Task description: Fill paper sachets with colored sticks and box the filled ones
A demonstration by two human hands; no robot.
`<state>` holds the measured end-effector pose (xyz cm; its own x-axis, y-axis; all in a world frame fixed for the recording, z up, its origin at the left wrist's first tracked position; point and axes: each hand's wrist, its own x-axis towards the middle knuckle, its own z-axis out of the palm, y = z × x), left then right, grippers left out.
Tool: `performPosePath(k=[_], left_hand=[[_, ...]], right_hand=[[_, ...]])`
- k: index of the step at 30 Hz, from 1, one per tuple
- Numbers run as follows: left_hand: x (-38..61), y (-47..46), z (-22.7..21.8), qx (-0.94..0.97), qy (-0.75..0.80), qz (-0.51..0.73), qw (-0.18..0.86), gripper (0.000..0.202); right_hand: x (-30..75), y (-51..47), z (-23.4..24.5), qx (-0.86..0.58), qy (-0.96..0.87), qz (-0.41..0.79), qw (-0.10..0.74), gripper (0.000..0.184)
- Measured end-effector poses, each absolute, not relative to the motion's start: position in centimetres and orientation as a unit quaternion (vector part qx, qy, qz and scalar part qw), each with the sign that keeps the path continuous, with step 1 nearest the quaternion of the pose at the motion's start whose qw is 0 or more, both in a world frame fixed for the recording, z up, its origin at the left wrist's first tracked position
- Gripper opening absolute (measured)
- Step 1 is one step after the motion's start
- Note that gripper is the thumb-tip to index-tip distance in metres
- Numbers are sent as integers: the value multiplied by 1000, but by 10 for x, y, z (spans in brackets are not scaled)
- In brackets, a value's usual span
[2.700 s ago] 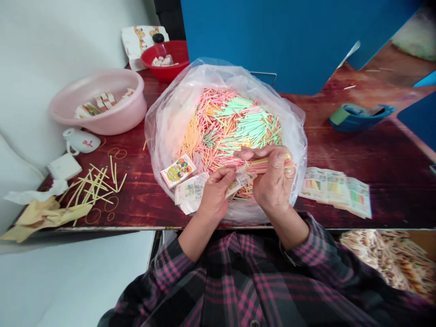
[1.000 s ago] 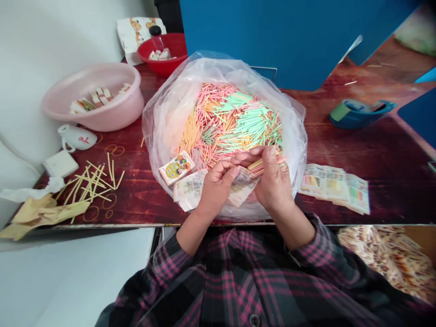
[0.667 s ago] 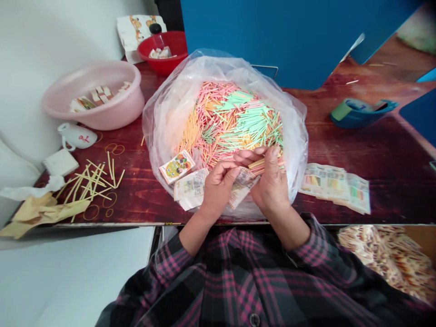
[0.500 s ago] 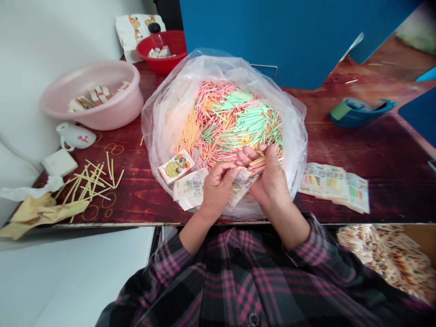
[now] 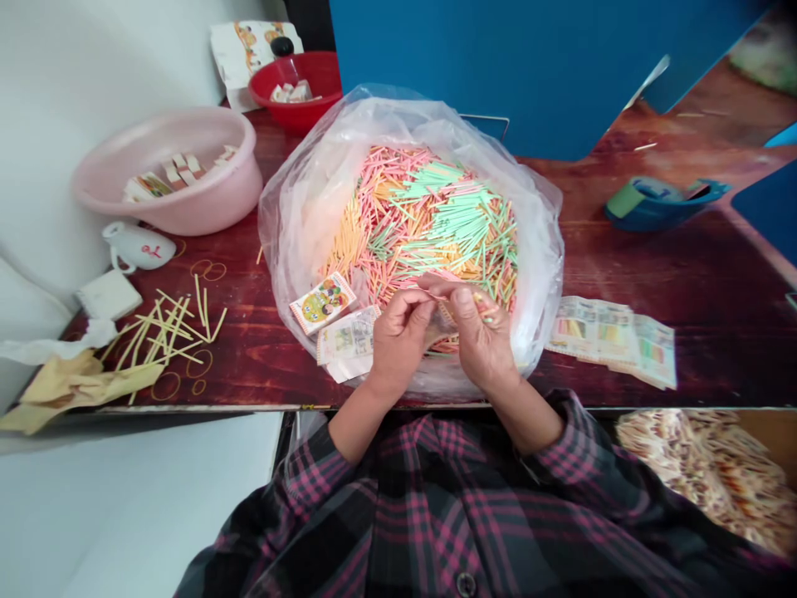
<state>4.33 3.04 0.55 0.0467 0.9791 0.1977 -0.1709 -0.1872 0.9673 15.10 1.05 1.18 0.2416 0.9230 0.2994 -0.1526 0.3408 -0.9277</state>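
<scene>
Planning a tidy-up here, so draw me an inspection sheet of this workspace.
surface: dark red wooden table
job's things: coloured sticks fill a clear plastic bag; printed paper packets lie beside it
clutter: loose sticks, crumpled yellow paper, pink basin, red bowl
hands: left hand and right hand pinch a paper strip; few sticks in the right
cables: nothing seen
surroundings: blue panel, white wall
</scene>
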Motion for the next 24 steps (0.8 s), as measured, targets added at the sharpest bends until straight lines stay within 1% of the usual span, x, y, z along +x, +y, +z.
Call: performPosePath(k=[2, 4, 6, 8, 9, 11, 13, 18, 22, 24], left_hand=[[44, 32, 6, 529, 386, 569, 498, 13], [45, 34, 5, 515, 383, 572, 511, 15], [47, 37, 2, 476, 377, 580, 543, 19], [49, 39, 0, 430, 372, 587, 577, 24], [49, 39, 0, 410, 372, 589, 589, 26], [49, 40, 0, 383, 376, 588, 605, 28], [48, 39, 2, 371, 379, 587, 612, 29], [46, 40, 4, 396, 383, 603, 577, 26], [46, 42, 2, 401, 369, 609, 577, 24], [46, 44, 0, 402, 363, 615, 573, 24]], right_hand=[[156, 15, 11, -432, -466, 449, 628, 33], [160, 19, 10, -442, -482, 462, 599, 34], [164, 22, 9, -444, -497, 438, 603, 36], [168, 23, 8, -449, -514, 387, 620, 44], [169, 23, 8, -453, -532, 360, 618, 44], [171, 21, 9, -459, -583, 316, 591, 39], [172, 18, 10, -460, -609, 303, 570, 32], [176, 14, 9, -468, -534, 328, 623, 27], [178, 15, 6, -467, -563, 360, 579, 24], [179, 16, 6, -472, -547, 373, 582, 27]])
